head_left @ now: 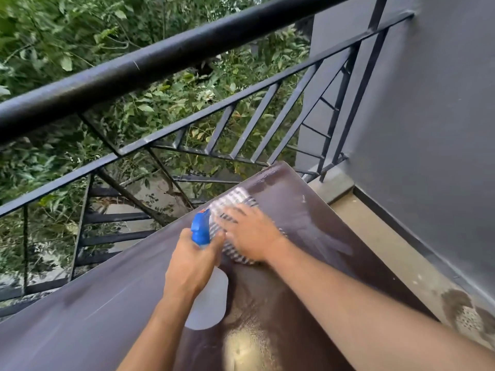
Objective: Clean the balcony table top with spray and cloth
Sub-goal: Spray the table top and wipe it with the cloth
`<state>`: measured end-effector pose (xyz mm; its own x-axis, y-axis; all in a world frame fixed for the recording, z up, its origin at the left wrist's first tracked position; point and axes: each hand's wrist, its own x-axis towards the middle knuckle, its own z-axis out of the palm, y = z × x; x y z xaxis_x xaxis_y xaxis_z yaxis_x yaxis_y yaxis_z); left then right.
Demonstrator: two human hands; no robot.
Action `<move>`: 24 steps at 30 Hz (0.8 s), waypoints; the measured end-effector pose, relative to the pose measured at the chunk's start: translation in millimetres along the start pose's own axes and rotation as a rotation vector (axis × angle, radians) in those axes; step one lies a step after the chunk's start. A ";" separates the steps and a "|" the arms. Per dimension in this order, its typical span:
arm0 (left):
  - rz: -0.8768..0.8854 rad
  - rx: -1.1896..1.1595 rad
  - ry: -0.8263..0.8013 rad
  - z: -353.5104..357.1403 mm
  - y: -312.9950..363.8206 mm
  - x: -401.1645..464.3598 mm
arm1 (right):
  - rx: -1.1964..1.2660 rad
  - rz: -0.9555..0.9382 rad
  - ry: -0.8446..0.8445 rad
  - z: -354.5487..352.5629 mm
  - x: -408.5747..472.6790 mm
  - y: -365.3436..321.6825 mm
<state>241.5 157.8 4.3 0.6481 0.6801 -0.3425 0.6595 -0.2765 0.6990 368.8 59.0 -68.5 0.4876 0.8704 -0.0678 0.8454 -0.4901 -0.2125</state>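
A: Where's the cloth?

B: Checked cloth (235,226), grey/white, lies flat on the brown surface (308,231), toward its far end, close to the railing (150,68). Right hand (251,231) is on top of it, fingers spread and fairly straight, palm pressing down, not curled round it. Cloth edges show beyond the fingertips and under the wrist. Hand and cloth are a bit blurred.

A: And the spray?

B: Spray bottle (207,295) is just left of the cloth, touching or almost touching it, can't tell which. Blue trigger head (201,228) points toward the far end of the surface, whitish translucent body hangs below the fist. Left hand (191,266) is wrapped round the neck, fingers curled tight. Can't see if a finger is on the trigger.

A: Surface itself?

B: Pale hazy streaks right of the cloth, a wet-looking sheen beyond it at the far corner, and a bright glare patch on the near side, betw. the two forearms.

A: Around it?

B: Black metal railing w/ diagonal bars runs along the surface's left side, green foliage (67,49) behind it. Grey wall (428,129) off to the right of the cloth, w/ a strip of tan floor (388,250) betw. surface and wall; floor has a dark damp patch nearer the camera.
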 end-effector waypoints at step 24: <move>-0.003 0.286 -0.080 -73.7 -68.7 -25.7 | 0.068 0.488 0.183 14.3 -28.7 29.8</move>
<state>151.5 209.3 11.3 0.6666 0.6285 -0.4007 0.7345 -0.4625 0.4965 376.9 20.1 -86.8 0.8562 0.5167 -0.0044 0.4977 -0.8269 -0.2618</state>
